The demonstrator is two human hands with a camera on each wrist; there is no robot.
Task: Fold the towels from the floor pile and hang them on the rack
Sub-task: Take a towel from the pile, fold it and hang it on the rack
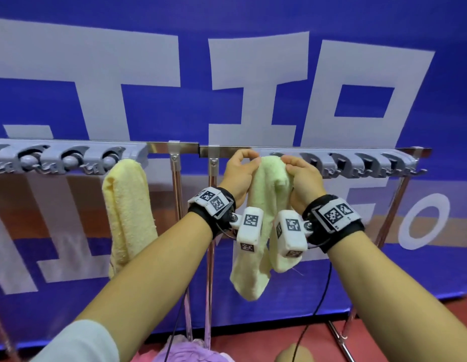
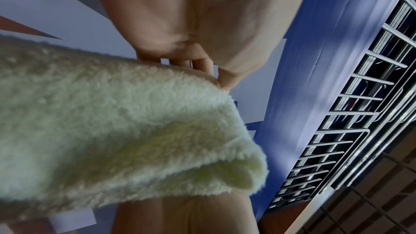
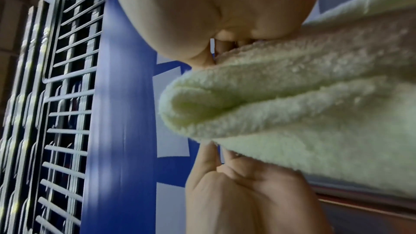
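Both hands are up at the rack (image 1: 300, 150) right now, working the same green towel (image 1: 263, 205). The left hand (image 1: 238, 173) has its fingers curled round the towel's top left edge, and the right hand (image 1: 301, 176) pinches the top right edge, so the towel is bunched between them right at rail height. From the head view the towel's top sits against the rail just left of the right-hand row of grey clips (image 1: 357, 163), though I can't tell if it's actually caught in a clip or only held there. The rest of it hangs down in two folded lobes, the left one reaching lower than the right.

The wrist views are mostly fluffy towel up close, with the fold's rounded end poking out and the other hand's fingers visible behind it.

Over to the left, a yellow towel (image 1: 128, 212) is already hanging folded from the end of the left row of clips (image 1: 68, 159), well apart from the green one. Between the two towels are the rack's chrome uprights (image 1: 177, 184).

Down at the near edge on the red floor (image 1: 383, 320) there's a purple towel (image 1: 193, 351) at the foot of the rack. Behind everything is a blue banner (image 1: 227, 17) with big pale letters.
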